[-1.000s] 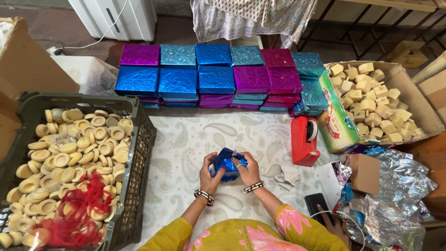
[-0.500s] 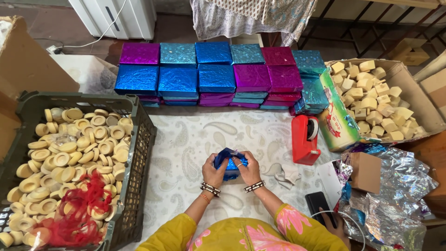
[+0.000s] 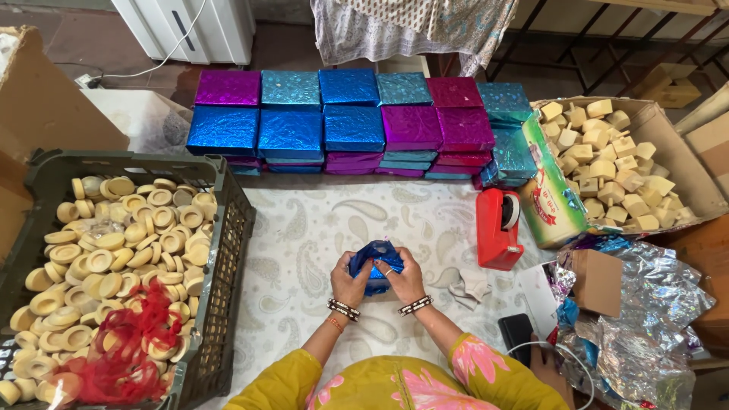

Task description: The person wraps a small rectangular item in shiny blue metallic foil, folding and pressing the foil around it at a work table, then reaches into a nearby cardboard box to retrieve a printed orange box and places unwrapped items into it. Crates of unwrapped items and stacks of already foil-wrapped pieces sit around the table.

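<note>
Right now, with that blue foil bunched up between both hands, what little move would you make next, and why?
Probably press the loose foil flat. Both the left hand and the right hand clasp the blue foil bundle, and its top is crumpled and sticking up, unlike the smooth, flat wrapped boxes stacked behind. The red tape dispenser stands close by on the right for sealing after.

Shiny blue foil wrap [image 3: 376, 262], blue, teal and magenta foil boxes [image 3: 357, 125], a red tape dispenser [image 3: 497, 228], a white paisley-patterned cloth [image 3: 319, 228], pale yellow round pieces [image 3: 114, 250].

Mustard-yellow sleeves with pink flowers, beaded bangles [image 3: 343, 309]
</note>
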